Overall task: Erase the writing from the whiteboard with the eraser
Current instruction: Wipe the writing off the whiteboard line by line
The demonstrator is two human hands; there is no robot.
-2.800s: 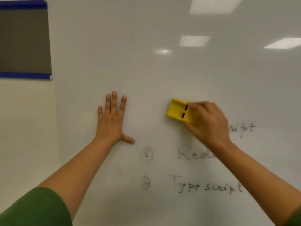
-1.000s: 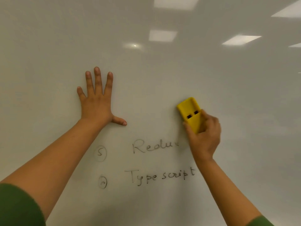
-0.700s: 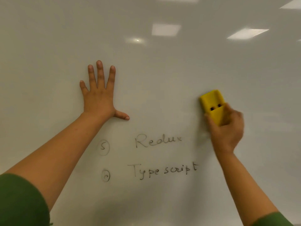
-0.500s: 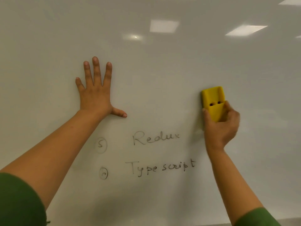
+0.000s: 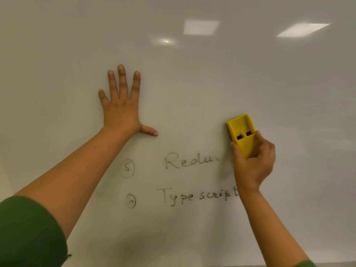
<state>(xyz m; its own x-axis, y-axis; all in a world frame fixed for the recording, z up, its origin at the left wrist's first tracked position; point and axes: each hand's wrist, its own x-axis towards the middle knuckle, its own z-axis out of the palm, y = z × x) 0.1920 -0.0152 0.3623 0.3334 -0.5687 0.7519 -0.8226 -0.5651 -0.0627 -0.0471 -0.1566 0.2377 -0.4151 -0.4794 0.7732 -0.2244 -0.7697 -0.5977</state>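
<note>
Head view, near to far: green sleeve low left. Right hand has fingers clamped on the lower half of the yellow eraser, pressed to the whiteboard just right of "Redux"; "Typescript" sits below. Left hand lies flat on the board, fingers apart. Eraser looks like light, rigid plastic, possibly slick; grip the sides. No containers visible.

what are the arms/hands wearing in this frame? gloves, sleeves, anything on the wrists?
No gloves: left hand and right hand are bare, with no rings, watch or bands visible on fingers or wrists. Both forearms are uncovered. Green sleeves are pushed up near the elbows: left sleeve plain fabric, right sleeve only a sliver at the frame edge.
</note>
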